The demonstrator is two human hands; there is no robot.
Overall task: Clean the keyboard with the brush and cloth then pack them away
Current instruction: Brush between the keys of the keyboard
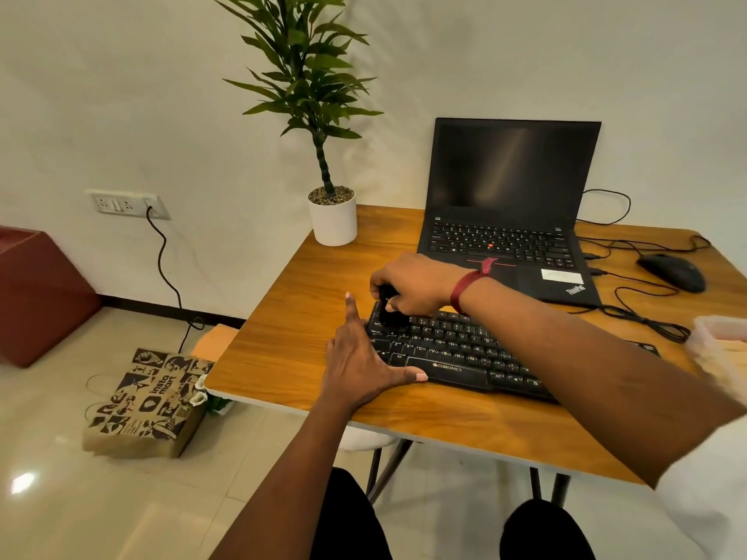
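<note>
The step in hand looks like brushing the keys. The right hand (412, 285) has its fingers curled round a small black brush (389, 314), which meets the far left corner of the black Zebronics keyboard (456, 351). The left hand (359, 357) lies open, fingers straight, thumb along the keyboard's near edge and forefinger pointing away beside its left end. To do this well, I would press that bracing hand firmly so the keyboard cannot slide on the wooden table (291, 337), and sweep row by row in short strokes. The keyboard's long axis runs from the left hand toward the table's right side, space bar facing the person. The brush stands roughly upright, working end down. I cannot make out the cloth.
</note>
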